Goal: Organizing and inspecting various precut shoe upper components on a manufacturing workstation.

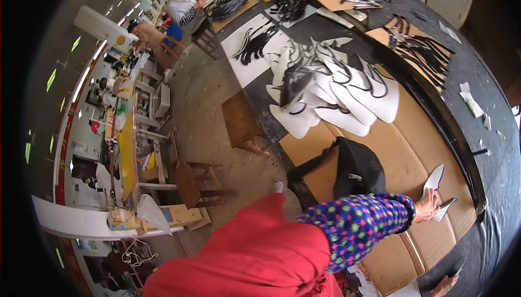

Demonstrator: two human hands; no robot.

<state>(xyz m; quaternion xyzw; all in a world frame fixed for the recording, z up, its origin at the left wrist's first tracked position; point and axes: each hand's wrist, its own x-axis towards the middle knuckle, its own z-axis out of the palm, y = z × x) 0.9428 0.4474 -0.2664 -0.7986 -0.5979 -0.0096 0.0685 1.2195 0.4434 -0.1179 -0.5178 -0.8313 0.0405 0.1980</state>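
My left hand (426,207), in a patterned sleeve, lies with its fingers stretched out on a sheet of brown cardboard (391,259). A white, curved, shoe-upper-like piece (434,177) shows beyond its fingers. Beside the same hand is a white part with a dark edge (444,210); whether the two are one piece is hidden under the hand. At the lower right, my right hand (445,286) is partly cut off by the picture's dark rim. Its fingers are closed on a thin, pale, pointed thing (462,265), too small to name.
A heap of white pieces with black edging (347,96) covers the table's middle. Close to my left arm sits a black bag (358,169). Dark strips (418,50) lie on cardboard at the far right. Wooden stools (241,120) stand left of the table; two people work farther off.
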